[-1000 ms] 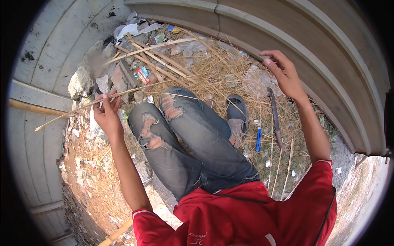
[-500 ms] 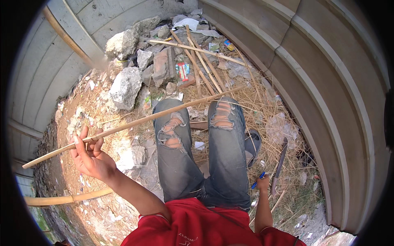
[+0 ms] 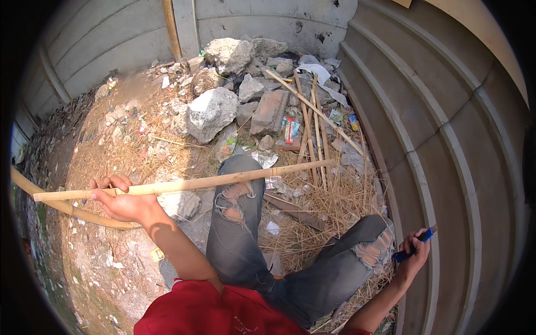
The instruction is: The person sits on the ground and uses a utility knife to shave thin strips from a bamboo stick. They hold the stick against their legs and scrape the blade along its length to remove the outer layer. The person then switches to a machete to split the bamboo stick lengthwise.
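Observation:
A long pale bamboo strip (image 3: 223, 180) lies almost level across the front of my body, its right end beyond my left knee. Near its left end, my left hand (image 3: 129, 206) is closed around it, palm up with curled fingers. My right hand (image 3: 413, 258) is raised beyond my right knee, beside the ribbed wall panel. It grips a blue utility knife (image 3: 426, 234), whose short blade tip points up and to the right. The strip and the knife are well apart.
Several bamboo strips (image 3: 319, 134) lie crossed on straw ahead, next to broken rocks (image 3: 212, 114) and a brick block (image 3: 269, 111). A ribbed panel (image 3: 413, 162) closes off the right side. A curved bamboo pole (image 3: 72, 209) lies at left. Litter covers the ground.
My right hand has lifted the blue utility knife up from near the ground. My right knee has swung outward. The bamboo strip has tilted closer to level, and the view has turned left.

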